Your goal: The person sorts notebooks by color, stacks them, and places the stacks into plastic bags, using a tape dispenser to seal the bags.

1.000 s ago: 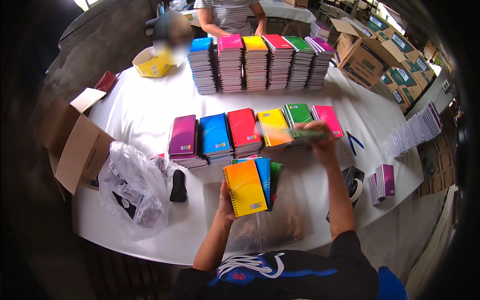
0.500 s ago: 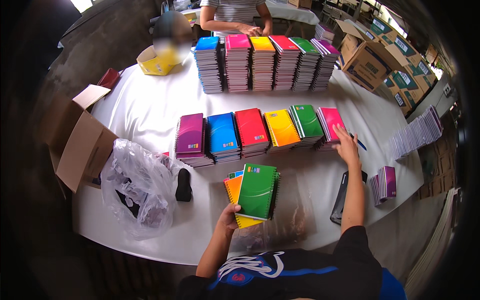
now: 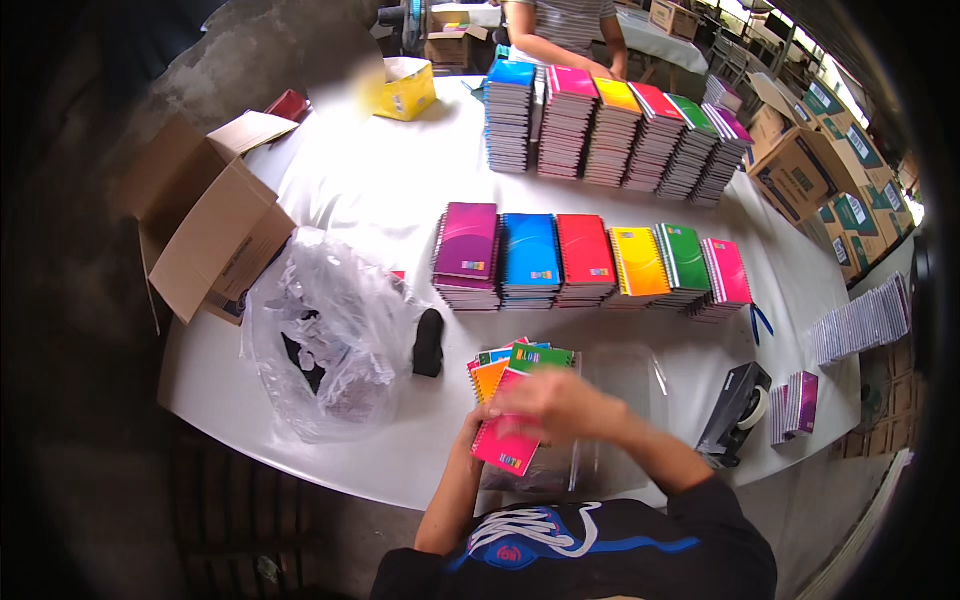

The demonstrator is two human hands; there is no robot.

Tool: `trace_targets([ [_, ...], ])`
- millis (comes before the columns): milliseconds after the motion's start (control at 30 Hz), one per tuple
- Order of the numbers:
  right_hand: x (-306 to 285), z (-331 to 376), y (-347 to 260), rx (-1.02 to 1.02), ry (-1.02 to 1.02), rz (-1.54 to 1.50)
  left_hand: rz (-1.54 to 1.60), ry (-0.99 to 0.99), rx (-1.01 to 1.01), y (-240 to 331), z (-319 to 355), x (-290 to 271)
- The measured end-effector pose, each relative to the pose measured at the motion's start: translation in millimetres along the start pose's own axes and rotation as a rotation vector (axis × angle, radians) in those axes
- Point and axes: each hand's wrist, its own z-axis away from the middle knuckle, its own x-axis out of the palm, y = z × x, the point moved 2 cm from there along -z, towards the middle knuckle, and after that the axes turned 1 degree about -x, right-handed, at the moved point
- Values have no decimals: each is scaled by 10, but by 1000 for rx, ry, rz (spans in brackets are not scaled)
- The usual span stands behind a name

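My left hand (image 3: 476, 430) grips a fanned bundle of spiral notebooks at its left edge, above the near side of the table. On top of the bundle lies a pink notebook (image 3: 508, 452), set askew over a green notebook (image 3: 546, 356). Orange-yellow and blue covers peek out beneath. Across the pink cover reaches my right hand (image 3: 565, 402), its fingers smeared by motion, so its hold is unclear. Beyond my hands stands a row of notebook stacks: purple (image 3: 467, 240), blue (image 3: 530, 250), red (image 3: 584, 250), yellow (image 3: 640, 262), green (image 3: 683, 257) and pink (image 3: 727, 272).
Clear plastic sheets (image 3: 635, 385) lie beneath my hands. Left are a plastic bag (image 3: 345, 370), a black object (image 3: 428, 342) and an open carton (image 3: 215, 240). Right are a tape dispenser (image 3: 735, 410) and small notebooks (image 3: 800, 402). Taller stacks (image 3: 565, 125) stand before another person (image 3: 565, 30).
My right hand has come back from the pink stack to the bundle, where a pink notebook now lies on top. The view has shifted, moving the table contents rightward.
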Motion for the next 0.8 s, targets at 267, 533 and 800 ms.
trace_targets([
  [267,-54,-1179,909,220,458,681,-11,229,93,111,423,28],
  [533,-262,-244,364,-53,672,-707,79,144,26,167,400,-54],
  [800,-51,620,177,131,19,103,-174,182,-161,-76,391,297],
])
